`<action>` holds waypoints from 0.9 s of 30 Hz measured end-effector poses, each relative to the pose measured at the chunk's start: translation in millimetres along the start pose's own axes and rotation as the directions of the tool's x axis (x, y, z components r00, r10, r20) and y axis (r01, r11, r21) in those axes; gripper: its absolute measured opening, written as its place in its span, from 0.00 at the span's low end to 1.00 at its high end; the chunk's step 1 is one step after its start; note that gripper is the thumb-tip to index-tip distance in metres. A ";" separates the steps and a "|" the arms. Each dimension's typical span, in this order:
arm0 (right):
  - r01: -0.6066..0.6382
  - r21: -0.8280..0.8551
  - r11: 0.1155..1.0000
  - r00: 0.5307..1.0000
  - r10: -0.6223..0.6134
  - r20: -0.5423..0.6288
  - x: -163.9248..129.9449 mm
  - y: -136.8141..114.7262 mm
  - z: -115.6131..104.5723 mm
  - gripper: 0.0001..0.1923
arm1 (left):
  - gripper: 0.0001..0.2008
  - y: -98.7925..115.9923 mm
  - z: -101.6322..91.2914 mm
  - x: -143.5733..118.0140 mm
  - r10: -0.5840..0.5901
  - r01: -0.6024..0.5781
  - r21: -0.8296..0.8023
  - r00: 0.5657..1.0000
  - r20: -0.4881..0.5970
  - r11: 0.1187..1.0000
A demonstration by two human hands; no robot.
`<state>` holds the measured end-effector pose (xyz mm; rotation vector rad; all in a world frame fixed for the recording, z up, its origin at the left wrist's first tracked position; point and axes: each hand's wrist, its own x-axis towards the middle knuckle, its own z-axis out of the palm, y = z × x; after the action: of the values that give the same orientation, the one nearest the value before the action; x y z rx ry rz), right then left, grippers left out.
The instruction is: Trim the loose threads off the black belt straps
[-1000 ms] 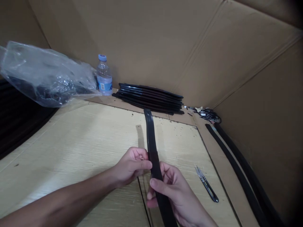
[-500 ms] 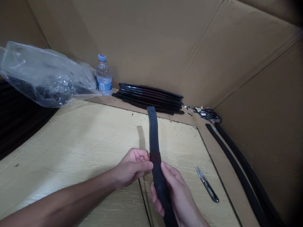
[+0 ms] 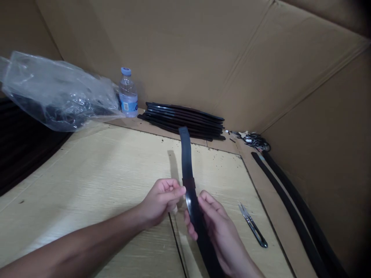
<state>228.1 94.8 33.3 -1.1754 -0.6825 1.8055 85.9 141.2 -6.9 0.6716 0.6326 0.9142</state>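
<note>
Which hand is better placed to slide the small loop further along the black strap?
Probably the left hand. Its fingertips pinch right at the loop on the black strap, while the right hand grips the strap lower down, steadying it, apart from the loop.

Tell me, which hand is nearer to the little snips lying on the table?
Right. The right hand holds the black strap just left of the snips; the left hand pinches the strap farther left, beyond it.

A pale wooden tabletop (image 3: pixel 87 181) carries thread snips (image 3: pixel 252 225) near its right edge, well apart from a water bottle (image 3: pixel 128 94).
</note>
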 end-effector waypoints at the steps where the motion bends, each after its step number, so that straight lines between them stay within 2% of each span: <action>1: 0.009 0.017 1.000 1.000 -0.009 0.024 0.0 -1.6 -1.3 0.15 | 0.18 0.8 0.0 0.4 0.007 -0.007 -0.008 1.000 -0.018 1.000; 5: -0.033 0.094 0.995 0.998 0.029 0.051 0.0 -3.0 -5.4 0.12 | 0.18 1.4 -0.2 2.3 0.022 -0.022 -0.006 0.998 -0.060 1.000; 8: -0.066 0.131 0.989 0.998 0.064 0.020 0.3 1.1 -6.6 0.14 | 0.17 -1.4 -0.7 3.9 0.030 -0.028 0.028 0.996 -0.078 0.999; 12: -0.033 0.044 0.998 0.999 0.031 0.031 0.5 5.8 -5.4 0.16 | 0.20 -5.1 -2.2 5.1 0.055 -0.051 0.059 0.996 -0.073 0.997; 15: -0.012 -0.009 1.000 0.996 0.013 0.090 0.8 6.4 -4.0 0.13 | 0.19 -4.9 -3.6 4.4 0.029 -0.028 0.052 0.999 -0.021 0.998; 19: -0.018 -0.030 0.999 0.990 0.022 0.137 1.3 6.6 -4.1 0.14 | 0.17 -2.0 -3.8 2.2 -0.006 0.005 0.076 1.000 0.021 0.997; 23: -0.016 -0.040 0.999 0.992 0.020 0.124 1.4 7.8 -3.5 0.17 | 0.17 -0.7 -1.9 0.9 -0.017 0.017 0.078 1.000 -0.003 0.997; 27: -0.031 -0.066 0.997 0.997 0.035 0.063 1.9 8.4 -2.6 0.17 | 0.18 -2.6 -2.6 1.1 -0.008 0.009 0.086 1.000 -0.005 0.996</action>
<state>227.1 92.4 24.7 -1.1821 -0.7674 1.8677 85.8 141.7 -10.7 0.7430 0.6815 0.8850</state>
